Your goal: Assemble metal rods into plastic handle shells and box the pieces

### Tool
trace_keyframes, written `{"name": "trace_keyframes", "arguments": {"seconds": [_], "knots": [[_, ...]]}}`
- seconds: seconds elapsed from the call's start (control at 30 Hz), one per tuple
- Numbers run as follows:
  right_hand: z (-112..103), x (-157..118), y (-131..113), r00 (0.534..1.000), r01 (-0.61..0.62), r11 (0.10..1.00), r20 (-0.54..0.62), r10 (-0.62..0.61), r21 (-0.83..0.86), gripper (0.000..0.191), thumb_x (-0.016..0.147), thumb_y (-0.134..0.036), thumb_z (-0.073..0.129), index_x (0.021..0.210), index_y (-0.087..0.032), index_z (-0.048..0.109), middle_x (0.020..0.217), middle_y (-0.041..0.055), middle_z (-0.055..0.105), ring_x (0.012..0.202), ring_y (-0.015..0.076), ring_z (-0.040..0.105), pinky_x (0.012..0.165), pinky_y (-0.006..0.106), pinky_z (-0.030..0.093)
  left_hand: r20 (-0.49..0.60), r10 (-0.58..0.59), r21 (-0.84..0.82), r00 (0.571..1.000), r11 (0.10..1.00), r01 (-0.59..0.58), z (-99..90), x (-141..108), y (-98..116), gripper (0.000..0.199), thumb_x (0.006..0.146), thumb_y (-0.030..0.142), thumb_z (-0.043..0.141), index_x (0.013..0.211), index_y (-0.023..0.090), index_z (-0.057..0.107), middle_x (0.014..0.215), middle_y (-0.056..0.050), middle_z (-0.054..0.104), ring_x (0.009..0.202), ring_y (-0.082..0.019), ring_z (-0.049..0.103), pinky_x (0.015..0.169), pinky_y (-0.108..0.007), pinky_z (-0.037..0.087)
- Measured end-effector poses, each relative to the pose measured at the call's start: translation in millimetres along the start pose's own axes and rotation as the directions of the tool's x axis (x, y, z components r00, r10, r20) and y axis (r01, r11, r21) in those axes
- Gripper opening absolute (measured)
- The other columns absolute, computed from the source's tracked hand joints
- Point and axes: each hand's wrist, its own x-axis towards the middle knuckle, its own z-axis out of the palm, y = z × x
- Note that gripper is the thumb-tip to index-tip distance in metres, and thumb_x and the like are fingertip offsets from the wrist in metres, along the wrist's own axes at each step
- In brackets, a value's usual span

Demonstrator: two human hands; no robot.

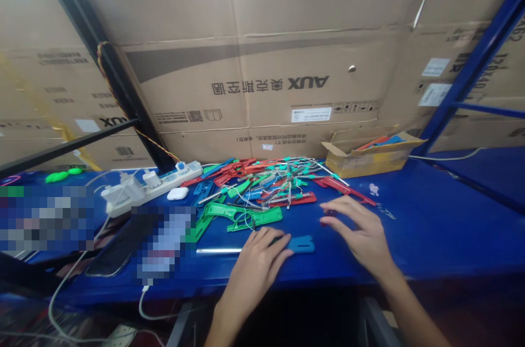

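My left hand (262,254) lies over a flat blue plastic part (302,244) near the front of the blue table, its fingers curled on it. A thin silver metal tube (219,250) sticks out to the left from under this hand. My right hand (361,229) hovers to the right of the blue part, thumb and fingers apart with a gap between them; reddish spots show at its fingertips, too small to name. Just behind my left hand is a green gun-shaped plastic shell (266,214) with a white wire.
Behind lies a heap of red, green and blue plastic shells with tubes and wires (283,180). An open cardboard box (361,163) stands back right. On the left are a white power strip (164,185), an earbud case (178,194), phones (123,243) and cables. Large cartons (266,51) wall the back.
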Motion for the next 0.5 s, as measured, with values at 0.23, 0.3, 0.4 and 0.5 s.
{"name": "trace_keyframes", "arguments": {"seconds": [0.23,0.3,0.4,0.5], "knots": [[2.0,-11.3,-1.1,0.994,0.056,0.998,-0.093,-0.057,-0.019,0.024,0.092,-0.015,0.071,0.112,-0.027,0.073,0.093,0.0026,0.073,0.083,0.0182,0.069,0.075,0.031,0.057,0.012,0.005,0.009,1.000,1.000,-0.005,0.0,-0.9,0.6,0.031,0.102,0.029,0.060,0.132,0.027,0.065,0.119,-0.005,0.069,0.110,-0.024,0.063,0.095,-0.043,0.054],[3.3,-13.6,-6.0,0.992,0.115,0.993,-0.055,-0.115,0.006,0.032,0.092,-0.013,0.070,0.120,-0.027,0.070,0.095,0.0031,0.074,0.085,0.0191,0.069,0.077,0.033,0.057,0.021,0.001,0.018,1.000,1.000,-0.001,0.2,-1.2,1.2,0.031,0.102,0.028,0.060,0.132,0.027,0.065,0.120,-0.005,0.069,0.112,-0.025,0.063,0.096,-0.044,0.053],[2.0,-14.1,-14.7,0.980,0.197,0.980,-0.008,-0.197,0.005,0.036,0.094,-0.009,0.066,0.125,-0.027,0.067,0.101,0.0043,0.076,0.094,0.0211,0.070,0.082,0.036,0.057,0.026,-0.007,0.019,1.000,1.000,0.007,0.4,-1.4,1.3,0.031,0.103,0.028,0.059,0.133,0.027,0.065,0.121,-0.005,0.069,0.112,-0.025,0.063,0.096,-0.044,0.053],[-4.0,-11.8,-13.2,0.983,0.178,0.979,-0.039,-0.182,-0.096,0.028,0.095,-0.009,0.063,0.116,-0.027,0.069,0.104,0.0039,0.076,0.098,0.0216,0.071,0.087,0.038,0.057,0.022,-0.011,0.015,1.000,1.000,0.011,0.4,-1.5,0.5,0.031,0.103,0.029,0.059,0.133,0.027,0.064,0.121,-0.005,0.069,0.112,-0.024,0.063,0.096,-0.044,0.053]]}}
